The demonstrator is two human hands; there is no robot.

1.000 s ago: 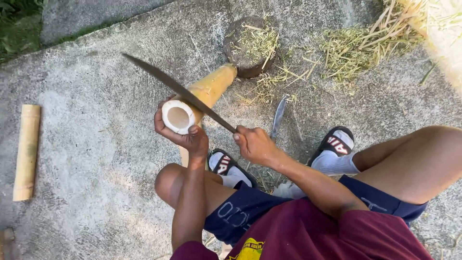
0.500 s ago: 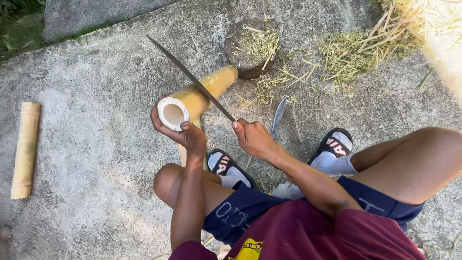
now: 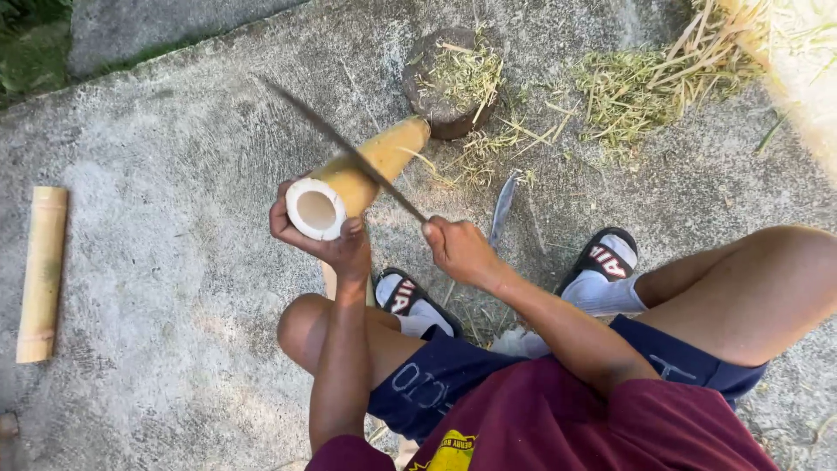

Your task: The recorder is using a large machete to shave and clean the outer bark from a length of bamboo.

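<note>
On the concrete ground [image 3: 174,288], a bamboo tube [image 3: 349,179] leans with its far end on a dark stump [image 3: 440,105], and shavings [image 3: 645,87] already litter the ground beyond. The left hand [image 3: 327,244] cups its hollow near end while the right hand [image 3: 458,249] grips a long blade [image 3: 344,148] laid across the top. The skin looks mostly uncut, so I'd say much remains, and a second bamboo piece [image 3: 42,270] lies untouched, well apart.

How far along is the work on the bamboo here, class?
Done: shavings lie strewn over the concrete, and one bamboo piece lies aside. In hand: the left hand steadies a hollow bamboo section against a stump; the right hand holds a long blade across it. Left: its outer skin looks mostly intact.
</note>
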